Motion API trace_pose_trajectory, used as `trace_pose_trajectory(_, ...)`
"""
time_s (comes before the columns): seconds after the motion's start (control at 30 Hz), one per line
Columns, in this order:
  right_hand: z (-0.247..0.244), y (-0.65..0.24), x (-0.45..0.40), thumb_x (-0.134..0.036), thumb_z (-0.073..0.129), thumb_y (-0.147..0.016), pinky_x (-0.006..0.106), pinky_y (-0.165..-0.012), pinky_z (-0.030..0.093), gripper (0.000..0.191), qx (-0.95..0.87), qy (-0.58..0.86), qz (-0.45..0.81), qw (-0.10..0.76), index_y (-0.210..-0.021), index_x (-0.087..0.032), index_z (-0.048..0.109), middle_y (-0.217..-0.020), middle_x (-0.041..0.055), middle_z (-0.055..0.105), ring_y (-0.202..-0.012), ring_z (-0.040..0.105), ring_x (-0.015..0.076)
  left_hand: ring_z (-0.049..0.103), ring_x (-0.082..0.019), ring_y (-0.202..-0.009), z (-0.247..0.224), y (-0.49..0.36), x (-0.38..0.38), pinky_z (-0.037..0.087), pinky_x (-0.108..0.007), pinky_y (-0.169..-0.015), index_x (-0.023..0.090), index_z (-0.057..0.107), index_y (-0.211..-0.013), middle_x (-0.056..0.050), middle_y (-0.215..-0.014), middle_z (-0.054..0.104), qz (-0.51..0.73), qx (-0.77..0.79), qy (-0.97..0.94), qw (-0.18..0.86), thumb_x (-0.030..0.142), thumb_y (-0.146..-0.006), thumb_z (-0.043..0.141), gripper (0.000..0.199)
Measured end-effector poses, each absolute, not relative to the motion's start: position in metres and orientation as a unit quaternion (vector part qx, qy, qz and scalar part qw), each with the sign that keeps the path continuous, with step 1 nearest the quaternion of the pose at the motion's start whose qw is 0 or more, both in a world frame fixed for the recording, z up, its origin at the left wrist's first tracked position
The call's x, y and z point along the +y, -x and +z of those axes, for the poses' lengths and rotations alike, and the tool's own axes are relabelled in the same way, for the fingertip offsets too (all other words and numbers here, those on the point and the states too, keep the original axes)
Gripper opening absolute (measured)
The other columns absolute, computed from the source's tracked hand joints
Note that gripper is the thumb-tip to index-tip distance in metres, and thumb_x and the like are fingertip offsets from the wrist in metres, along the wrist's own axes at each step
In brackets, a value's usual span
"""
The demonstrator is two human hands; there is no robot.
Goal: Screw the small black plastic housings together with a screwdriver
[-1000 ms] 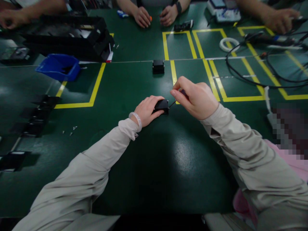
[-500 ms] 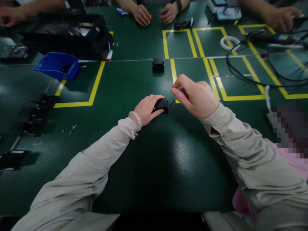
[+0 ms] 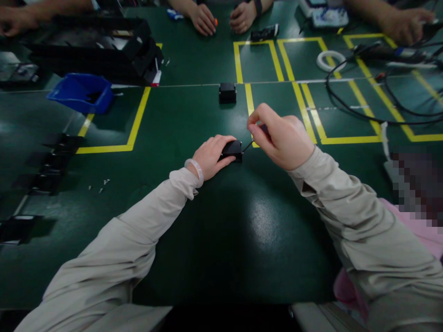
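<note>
My left hand (image 3: 212, 157) is closed round a small black box-shaped part (image 3: 232, 149) on the green table, thumb along its near side and fingers over the far side. In my right hand (image 3: 280, 136) is a screwdriver (image 3: 248, 146), pinched by its handle, which the fingers mostly cover. Its thin shaft slants down to the left, and the tip meets the right end of the black part. A similar black block (image 3: 227, 93) stands by itself farther back. Several small screws (image 3: 104, 183) lie loose to the left of my left hand.
At left are a blue bin (image 3: 83, 93), a large black housing (image 3: 97, 50) and a row of black parts (image 3: 48, 170). A white ring (image 3: 330, 61) and black cable (image 3: 349, 107) lie back right. Yellow tape marks the table. Co-workers' hands (image 3: 204, 20) rest across it.
My right hand's fingers have shifted slightly on the screwdriver handle. My left hand and the black part stay in place.
</note>
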State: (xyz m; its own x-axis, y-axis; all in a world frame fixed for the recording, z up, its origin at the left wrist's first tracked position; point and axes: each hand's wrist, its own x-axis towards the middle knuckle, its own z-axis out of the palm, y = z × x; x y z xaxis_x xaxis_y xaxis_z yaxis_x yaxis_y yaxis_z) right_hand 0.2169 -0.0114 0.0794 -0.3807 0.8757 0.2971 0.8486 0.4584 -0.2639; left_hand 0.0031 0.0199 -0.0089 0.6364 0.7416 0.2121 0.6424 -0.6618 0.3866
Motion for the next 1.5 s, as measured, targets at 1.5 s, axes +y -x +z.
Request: trace_pose_trajectory(1.5, 0.0826, -0.2157, -0.013, -0.038, 0.029, -0.099, 0.029, -0.067, 0.042, 0.036, -0.835, 0.515, 0.052, 0.187, -0.112, -0.017, 0.055, -0.075, 0.0032, 0.063, -0.064, 0.058, 0.0156, 0.056, -0.028, -0.112, -0.008, -0.0031, 0.0201, 0.046, -0.043, -0.1, 0.015, 0.048, -0.133, -0.013, -0.125, 0.058, 0.176, 0.387, -0.895, 0.138, 0.035, -0.094, 0.056, 0.045)
